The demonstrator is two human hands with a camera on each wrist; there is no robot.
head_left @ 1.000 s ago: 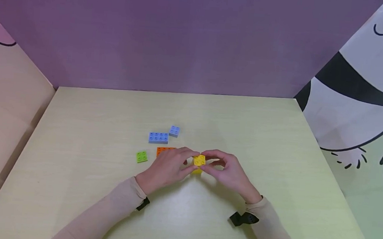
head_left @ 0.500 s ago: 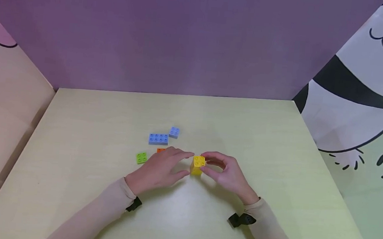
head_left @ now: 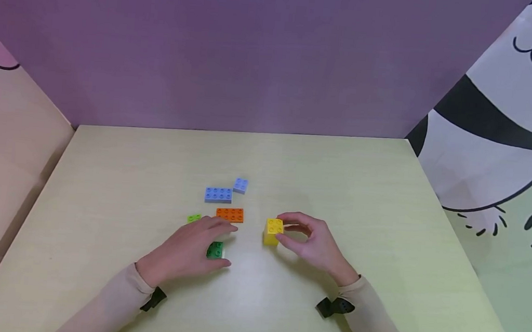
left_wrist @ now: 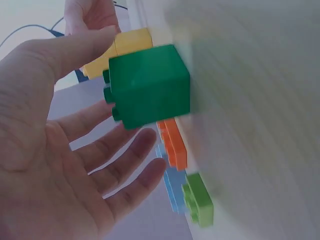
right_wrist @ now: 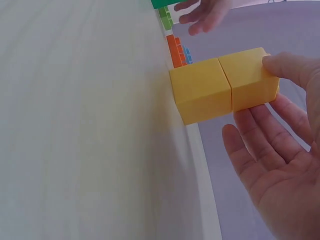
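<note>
Two yellow bricks (head_left: 271,232) stand stacked on the table, the seam between them plain in the right wrist view. My right hand (head_left: 311,242) pinches the upper yellow brick (right_wrist: 248,80) between thumb and fingers. Left of the stack, a dark green brick (head_left: 215,250) sits on the table, partly covered in the head view. Around it my left hand (head_left: 186,248) is spread, thumb on the near side and fingers on the far side. In the left wrist view the green brick (left_wrist: 150,86) shows between thumb and fingers, with no clear grip on it.
An orange brick (head_left: 230,215) lies beyond the left hand. Behind it are a long blue brick (head_left: 218,195) and a small blue brick (head_left: 240,186). A lime green brick (head_left: 193,217) is partly hidden by the left hand. A purple wall (head_left: 256,56) borders the table's back.
My left hand has left the yellow stack and moved left and nearer to the dark green brick, uncovering the orange brick. The right hand stays at the yellow bricks.
</note>
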